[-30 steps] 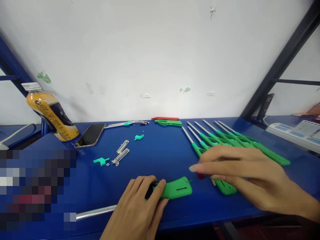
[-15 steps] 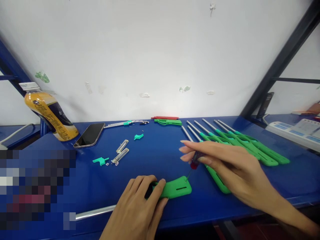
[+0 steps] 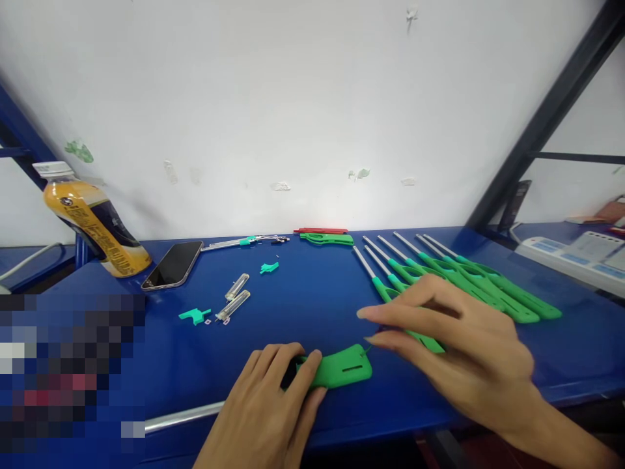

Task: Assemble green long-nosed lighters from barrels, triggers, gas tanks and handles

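My left hand (image 3: 266, 400) presses a green stick lighter (image 3: 342, 368) flat against the table, its fingers wrapped round the middle. The lighter's metal tube sticks out to the left, and its handle end with a dark slot points right. Between thumb and fingers, my right hand (image 3: 463, 352) pinches a small screwdriver (image 3: 369, 348). Most of its handle is hidden by the fingers. Its thin shaft leans down to the corner of the green handle; whether the tip sits in a hole there, I cannot tell.
Several green stick lighters (image 3: 488, 286) lie in a row at the right. Turquoise triggers (image 3: 195, 316), clear fuel tanks (image 3: 234, 305), a phone (image 3: 173, 264) and a yellow drink bottle (image 3: 97, 225) are at the left. Green and red shells (image 3: 326, 238) lie by the wall.
My right hand has tipped lower and to the right, laying the screwdriver at a flatter angle and covering its handle. The left hand and the lighter have stayed in place.
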The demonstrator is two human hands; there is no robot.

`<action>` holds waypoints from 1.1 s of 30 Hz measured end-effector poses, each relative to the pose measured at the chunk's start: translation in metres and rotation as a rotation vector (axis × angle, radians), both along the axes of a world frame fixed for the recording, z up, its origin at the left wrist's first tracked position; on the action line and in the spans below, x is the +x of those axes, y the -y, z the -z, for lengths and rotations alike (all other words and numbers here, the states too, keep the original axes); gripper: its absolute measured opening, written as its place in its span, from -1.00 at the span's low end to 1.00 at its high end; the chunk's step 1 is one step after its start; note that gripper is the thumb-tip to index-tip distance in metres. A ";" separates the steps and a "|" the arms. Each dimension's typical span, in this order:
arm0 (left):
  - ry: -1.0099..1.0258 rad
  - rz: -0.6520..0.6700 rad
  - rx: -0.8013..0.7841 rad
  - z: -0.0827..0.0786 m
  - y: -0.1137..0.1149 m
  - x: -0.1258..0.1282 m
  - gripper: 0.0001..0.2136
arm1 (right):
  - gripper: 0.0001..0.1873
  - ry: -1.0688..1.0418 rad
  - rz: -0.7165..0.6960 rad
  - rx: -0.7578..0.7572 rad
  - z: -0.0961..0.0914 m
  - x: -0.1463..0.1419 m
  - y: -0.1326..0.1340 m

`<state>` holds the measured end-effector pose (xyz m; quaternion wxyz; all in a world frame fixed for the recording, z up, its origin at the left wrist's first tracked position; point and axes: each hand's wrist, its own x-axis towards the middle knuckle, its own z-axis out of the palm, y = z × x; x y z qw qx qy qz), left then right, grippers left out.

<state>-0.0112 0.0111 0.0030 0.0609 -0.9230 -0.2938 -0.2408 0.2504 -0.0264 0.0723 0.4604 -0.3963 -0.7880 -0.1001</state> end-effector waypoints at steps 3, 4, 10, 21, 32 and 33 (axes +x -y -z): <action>-0.001 0.000 0.004 -0.001 0.000 0.000 -0.68 | -0.55 0.096 0.057 0.007 0.000 0.002 0.004; 0.000 0.001 0.004 -0.001 0.000 0.000 -0.68 | -0.48 0.110 0.022 -0.056 0.000 0.004 0.006; 0.000 0.006 -0.007 -0.002 -0.001 0.002 -0.67 | -0.56 -0.074 -0.144 -0.190 0.001 -0.001 0.008; -0.022 -0.002 0.018 0.000 0.000 -0.001 -0.64 | -0.58 -0.411 0.048 -0.051 0.023 -0.023 -0.008; -0.047 0.007 0.025 0.000 -0.001 -0.003 -0.63 | -0.73 -0.322 0.076 -0.132 0.005 -0.011 -0.001; -0.045 0.006 0.028 0.000 -0.001 -0.003 -0.63 | -0.75 -0.324 0.099 -0.088 0.006 -0.012 -0.002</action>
